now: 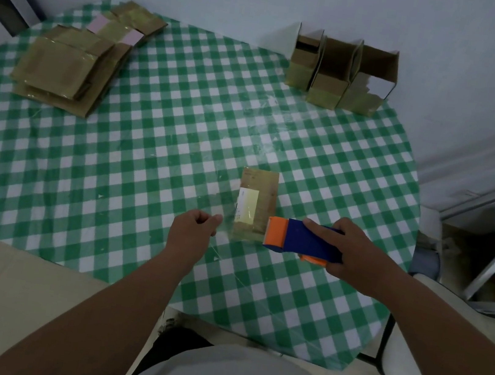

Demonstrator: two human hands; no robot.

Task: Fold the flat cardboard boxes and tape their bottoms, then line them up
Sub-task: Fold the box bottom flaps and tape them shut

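Left fingers (213, 221) pinching clear tape (229, 216), right fingers (314, 226) around dispenser (306, 239) (over box (256, 201)).

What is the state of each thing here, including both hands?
Left hand: pinches the clear tape end.
Right hand: grips the tape dispenser.
Box on the table: folded, tape stretched above it.
Flat boxes: stacked, unfolded.
Three boxes by the wall: lined up, open.

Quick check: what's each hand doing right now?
Left hand: pinches the free end of the clear tape.
Right hand: grips the blue and orange tape dispenser beside the box.
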